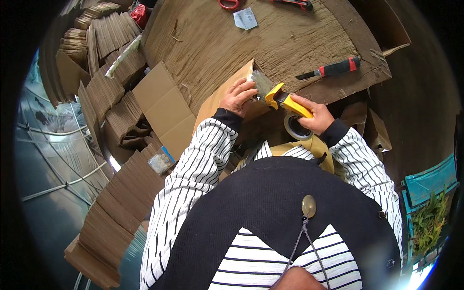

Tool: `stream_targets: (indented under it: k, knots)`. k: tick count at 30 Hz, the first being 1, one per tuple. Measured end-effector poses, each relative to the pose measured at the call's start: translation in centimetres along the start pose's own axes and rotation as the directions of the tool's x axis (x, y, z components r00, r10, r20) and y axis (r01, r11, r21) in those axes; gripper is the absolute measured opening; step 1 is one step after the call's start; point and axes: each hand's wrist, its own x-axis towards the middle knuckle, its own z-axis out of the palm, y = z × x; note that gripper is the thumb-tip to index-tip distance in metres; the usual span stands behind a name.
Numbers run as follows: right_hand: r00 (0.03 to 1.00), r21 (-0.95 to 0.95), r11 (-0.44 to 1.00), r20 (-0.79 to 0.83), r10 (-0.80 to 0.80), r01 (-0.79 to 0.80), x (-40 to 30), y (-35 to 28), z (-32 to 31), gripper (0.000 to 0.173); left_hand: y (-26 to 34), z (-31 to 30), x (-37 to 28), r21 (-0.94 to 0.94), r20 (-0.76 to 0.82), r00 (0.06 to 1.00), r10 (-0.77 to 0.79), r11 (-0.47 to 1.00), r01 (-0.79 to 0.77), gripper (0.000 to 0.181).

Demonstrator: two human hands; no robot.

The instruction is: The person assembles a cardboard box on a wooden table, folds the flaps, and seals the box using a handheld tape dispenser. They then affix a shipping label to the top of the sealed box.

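Note:
My right hand [316, 114] grips a yellow tape dispenser [290, 102] with a roll of tape [298, 126] below its handle. My left hand [240, 97] rests at the end of a cardboard box [221, 95], its fingers spread on the edge and the clear plastic [261, 82] there. The dispenser's yellow head is close to the box's end, right of my left hand; whether it touches is hard to tell. A black and red knife-like tool [331, 69] lies on the wooden table beyond my right hand.
Stacks of flattened cardboard boxes [119, 195] stand at the left. On the wooden table [214, 40] lie a white paper [245, 19] bearing writing, red-handled scissors [229, 3] and a red and black cutter [295, 3]. A teal crate [429, 185] with green plants is at the right.

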Motion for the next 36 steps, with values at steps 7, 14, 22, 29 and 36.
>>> stream_targets:
  k: [7, 14, 22, 29, 36]
  knots:
    - [0.991, -0.214, 0.972, -0.104, 0.080, -0.101, -0.2, 0.5, 3.3, 0.069, -0.6, -0.6, 0.6, -0.089, 0.021, 1.000, 0.003, 0.996, -0.002, 0.019]
    - [0.954, -0.104, 0.987, -0.284, 0.090, -0.124, -2.0, 0.8, 7.5, 0.069, -0.3, 0.1, 0.9, -0.025, -0.036, 0.999, -0.003, 1.000, 0.002, 0.014]
    - [0.791, -0.239, 0.969, -0.604, -0.095, -0.066, -2.2, 3.8, 14.0, 0.075, -1.0, 0.5, 1.2, -0.016, -0.020, 0.997, 0.070, 0.997, -0.071, 0.014]
    - [0.670, -0.194, 0.979, -0.736, -0.099, -0.069, -1.1, 6.0, 18.4, 0.082, -0.8, 0.6, 1.4, -0.028, -0.036, 0.995, 0.095, 0.995, -0.096, 0.012]
    - [0.609, -0.228, 0.969, -0.783, -0.128, -0.090, -0.5, 6.1, 21.2, 0.085, -1.5, 1.1, 1.5, -0.026, -0.057, 0.994, 0.097, 0.995, -0.099, 0.011]
